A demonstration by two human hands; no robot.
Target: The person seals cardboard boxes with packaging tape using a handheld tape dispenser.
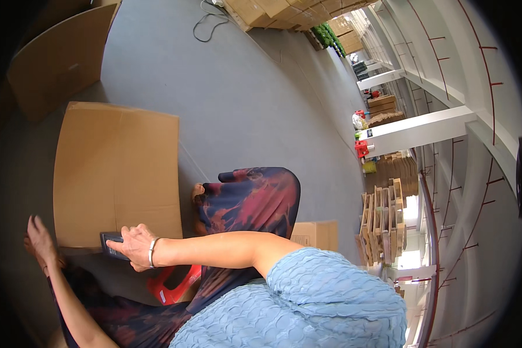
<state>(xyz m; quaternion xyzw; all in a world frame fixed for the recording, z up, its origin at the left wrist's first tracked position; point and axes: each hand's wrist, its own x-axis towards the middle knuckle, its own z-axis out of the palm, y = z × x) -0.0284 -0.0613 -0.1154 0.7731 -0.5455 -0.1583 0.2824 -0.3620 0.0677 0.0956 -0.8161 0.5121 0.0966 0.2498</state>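
A large brown cardboard box [119,168] fills the middle left. At its near edge my right hand [136,246], a silver bangle on its wrist, is closed around a flat black rectangular object [111,245], whose exact kind I cannot make out. That object overlaps the box's edge in the picture; whether it touches is unclear. Farther left, beyond the box's lower left corner, my left hand [39,239] is raised with its fingers stretched out, slightly blurred and holding nothing. My legs, in dark red-patterned trousers [249,197], are bent beside the box.
A red plastic piece [174,284] shows below my right forearm. Another large carton [64,58] stands at the far left, and a smaller one [316,234] lies behind my knee. Stacked cartons [284,11], a cable [211,29] and wooden pallets [383,223] are farther off.
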